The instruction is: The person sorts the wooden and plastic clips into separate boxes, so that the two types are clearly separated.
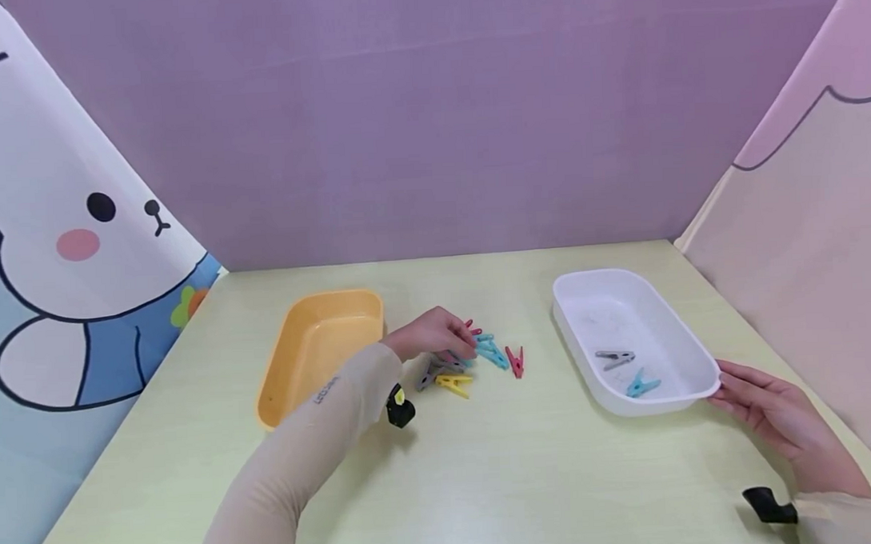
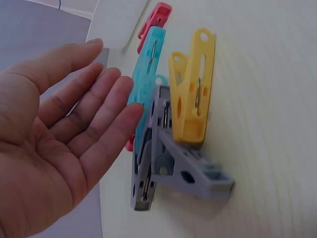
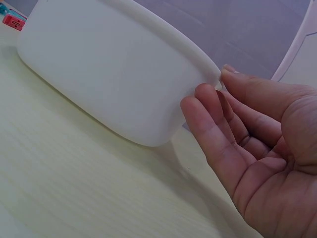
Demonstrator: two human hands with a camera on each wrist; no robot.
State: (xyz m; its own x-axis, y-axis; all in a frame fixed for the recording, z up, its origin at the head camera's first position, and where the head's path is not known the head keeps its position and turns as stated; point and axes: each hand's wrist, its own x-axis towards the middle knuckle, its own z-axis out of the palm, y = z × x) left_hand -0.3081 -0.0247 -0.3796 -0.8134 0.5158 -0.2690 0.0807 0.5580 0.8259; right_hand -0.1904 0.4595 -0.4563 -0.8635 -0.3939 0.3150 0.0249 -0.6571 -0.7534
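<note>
My left hand (image 1: pixel 434 334) is over a small pile of plastic clothespins, its fingers loosely bent and holding nothing. Beside those fingertips in the left wrist view lie a blue clothespin (image 2: pixel 150 54), a yellow clothespin (image 2: pixel 200 94) and grey clothespins (image 2: pixel 190 171). A red clothespin (image 1: pixel 515 362) lies at the pile's right side. With thumb and fingers, my right hand (image 1: pixel 772 412) pinches the near right corner of a white plastic tray (image 3: pixel 109 74). Inside that tray are a grey clothespin (image 1: pixel 614 355) and a blue clothespin (image 1: pixel 641 385).
An orange tray (image 1: pixel 266 382) stands to the left, partly behind my left forearm. Both trays rest on a pale wood-grain table (image 1: pixel 486 478). A purple cloth backdrop (image 1: pixel 445 127) rises behind the table, with printed panels at both sides.
</note>
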